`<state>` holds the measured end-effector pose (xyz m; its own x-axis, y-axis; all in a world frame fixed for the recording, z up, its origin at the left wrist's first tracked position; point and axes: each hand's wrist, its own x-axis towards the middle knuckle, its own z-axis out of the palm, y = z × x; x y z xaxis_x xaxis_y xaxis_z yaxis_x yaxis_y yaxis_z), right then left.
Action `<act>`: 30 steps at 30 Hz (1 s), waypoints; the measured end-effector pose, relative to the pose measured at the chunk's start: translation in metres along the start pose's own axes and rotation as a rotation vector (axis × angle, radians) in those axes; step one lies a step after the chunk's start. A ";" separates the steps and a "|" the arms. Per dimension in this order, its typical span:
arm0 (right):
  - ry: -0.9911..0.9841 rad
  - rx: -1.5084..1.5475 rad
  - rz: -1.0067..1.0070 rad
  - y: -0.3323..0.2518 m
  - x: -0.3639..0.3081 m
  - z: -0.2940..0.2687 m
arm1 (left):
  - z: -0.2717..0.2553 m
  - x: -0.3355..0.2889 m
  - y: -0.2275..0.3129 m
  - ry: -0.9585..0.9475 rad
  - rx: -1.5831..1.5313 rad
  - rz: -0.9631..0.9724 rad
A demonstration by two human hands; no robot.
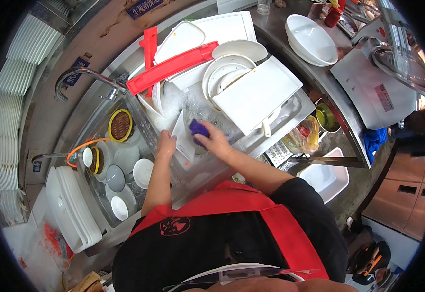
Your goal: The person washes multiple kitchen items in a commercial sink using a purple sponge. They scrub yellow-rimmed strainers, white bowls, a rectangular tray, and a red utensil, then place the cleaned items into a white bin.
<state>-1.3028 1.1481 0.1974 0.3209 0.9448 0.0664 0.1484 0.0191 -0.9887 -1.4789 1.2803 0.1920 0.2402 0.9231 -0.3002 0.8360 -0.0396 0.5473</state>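
Observation:
Over the soapy sink basin, my left hand grips the edge of a white flat-sided plate, which is tilted on its side. My right hand is closed around a purple scrubbing cloth, close beside the plate's face. Whether the cloth touches the plate I cannot tell. Foamy water lies just beyond both hands. Behind it, round white bowls are stacked, and a white rectangular tray leans over them. A red long-handled tool lies across the pile.
The left basin, under a curved faucet, holds white bowls and a yellow-rimmed round item. White trays stand at its near-left side. A large white bowl sits on the right counter, above a white tub.

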 end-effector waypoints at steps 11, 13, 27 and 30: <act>-0.310 -0.611 0.215 0.111 0.081 0.056 | -0.018 -0.038 -0.013 -0.319 -0.794 -0.188; -0.284 -0.579 0.433 0.117 0.095 0.055 | -0.018 -0.040 -0.011 -0.332 -0.858 -0.192; -0.490 -0.420 0.046 0.041 0.026 0.023 | 0.059 0.006 -0.007 -0.232 -1.380 -0.436; -0.537 -0.812 0.296 0.058 0.031 0.000 | 0.059 0.000 -0.011 -0.111 -1.274 -0.399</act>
<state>-1.2839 1.1782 0.1423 0.0152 0.9016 -0.4323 0.7857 -0.2782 -0.5526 -1.4588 1.2584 0.1399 0.1783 0.7498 -0.6372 -0.1673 0.6613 0.7313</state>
